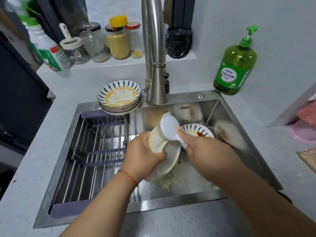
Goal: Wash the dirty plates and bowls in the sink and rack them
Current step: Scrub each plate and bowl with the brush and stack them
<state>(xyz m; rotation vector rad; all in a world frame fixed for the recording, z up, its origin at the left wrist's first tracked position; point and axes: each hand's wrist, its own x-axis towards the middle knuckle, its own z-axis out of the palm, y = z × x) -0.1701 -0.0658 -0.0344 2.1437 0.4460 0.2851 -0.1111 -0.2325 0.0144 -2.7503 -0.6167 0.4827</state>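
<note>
The left hand (145,151) grips a tilted plate (168,156) by its left rim, fingers curled over the edge, holding it up over the middle of the sink (227,113). The right hand (196,142) is wrapped round the handle of a white brush (169,125), and the bristles are down on the plate's upper face, which looks smeared with yellowish residue.

Here's the worry: that plate is wet and greasy and held by one edge only. Push too hard with the brush and it could twist out of those fingers and drop onto the steel floor, where scraps are already lying.

Right behind the brush sits a bowl (196,131) with a dark sauce blot, at the far right of the basin. A slipping plate or a wide scrubbing stroke could knock into it and chip one or the other.

At the far left, a stack (119,98) of dirty plates perches on the sink's edge, partly over the end of the rack (100,147). A stray left elbow could tip it into the basin.

The rack on the left holds nothing, so I'd judge the job barely begun. Splashes from scrubbing could dirty it too.
</note>
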